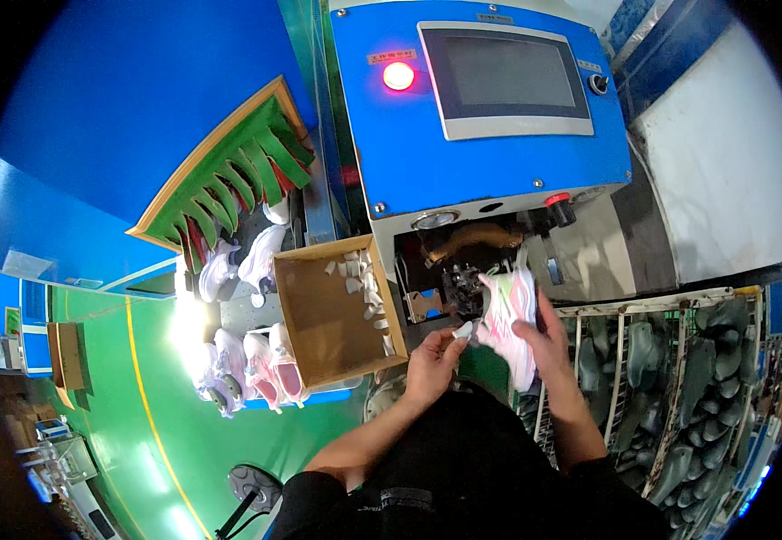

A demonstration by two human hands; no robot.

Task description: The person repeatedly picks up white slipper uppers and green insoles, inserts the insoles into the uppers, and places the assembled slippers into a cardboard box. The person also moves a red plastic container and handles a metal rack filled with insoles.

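Note:
My right hand (546,340) is closed round a pink and white sneaker (510,319), its thumb lying on the shoe's side. The sneaker is held tilted in front of the machine's dark opening. Beside it, my left hand (436,364) pinches a small white piece (464,330) between thumb and fingers, close to the shoe but seemingly apart from it. To the left stands an open cardboard box (319,315) with several similar small white pieces (369,290) along its right side. Part of the machine's black mechanism (463,286) shows behind the sneaker.
Ahead rises a blue machine (391,148) with a screen (510,79), a lit red lamp (398,76) and a red knob (559,209). Several sneakers (269,355) stand left of the box, below a conveyor opening with green flaps (229,180). At right, a rack (625,360) holds grey shoe lasts.

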